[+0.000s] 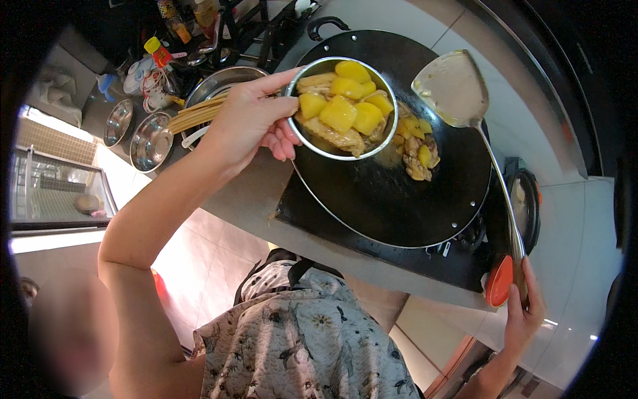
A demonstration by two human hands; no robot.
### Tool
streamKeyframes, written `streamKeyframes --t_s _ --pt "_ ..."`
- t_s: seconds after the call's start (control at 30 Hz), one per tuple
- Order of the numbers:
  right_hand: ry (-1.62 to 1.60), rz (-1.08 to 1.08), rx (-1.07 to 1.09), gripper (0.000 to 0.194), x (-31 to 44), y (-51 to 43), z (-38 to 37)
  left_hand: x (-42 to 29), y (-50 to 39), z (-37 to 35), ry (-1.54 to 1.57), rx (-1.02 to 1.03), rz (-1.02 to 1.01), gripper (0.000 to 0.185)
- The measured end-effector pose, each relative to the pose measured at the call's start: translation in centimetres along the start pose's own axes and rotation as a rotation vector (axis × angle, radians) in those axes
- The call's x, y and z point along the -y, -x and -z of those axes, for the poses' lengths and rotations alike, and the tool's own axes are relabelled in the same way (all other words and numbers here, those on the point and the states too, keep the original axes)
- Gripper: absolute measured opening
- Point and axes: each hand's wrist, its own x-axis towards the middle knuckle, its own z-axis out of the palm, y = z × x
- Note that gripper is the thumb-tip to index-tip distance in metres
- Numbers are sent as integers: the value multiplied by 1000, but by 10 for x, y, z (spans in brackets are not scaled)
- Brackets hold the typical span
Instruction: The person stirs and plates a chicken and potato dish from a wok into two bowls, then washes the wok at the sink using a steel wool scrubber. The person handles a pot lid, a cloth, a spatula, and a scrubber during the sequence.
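Note:
My left hand [254, 117] grips the rim of a round stainless steel bowl [343, 157], thumb near the top edge and fingers beneath. Chunks of yellow potato [339, 113] and pieces of cooked meat [329, 135] fill it. The bowl is held over a large black wok [398, 209] on the stove. More meat and potato [418, 149] lie in the wok, partly hidden behind the bowl. My right hand [526, 304] holds the wooden end of a long-handled metal wok spatula [453, 90]; its sauce-smeared blade is raised over the wok's right edge.
Several metal bowls [152, 142] stand on the counter at left, beside bundled chopsticks [197, 113]. Seasoning bottles [158, 51] and jars crowd the back left. A red-orange object [500, 282] lies near my right hand, and a dark pan [524, 209] leans by the tiled wall [568, 224].

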Motion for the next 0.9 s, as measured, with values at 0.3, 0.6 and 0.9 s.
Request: streamKeyframes --t_s 0.3,0.6,0.9 --pt "485 310 -135 57 8 -46 -49 -5 42 10 -30 -139 -87 46" --pt "520 653 -231 62 9 -71 -107 2 88 -8 11 -242 -78 45" --pt "238 447 32 51 13 -4 -105 3 116 -28 31 -56 -49 45"
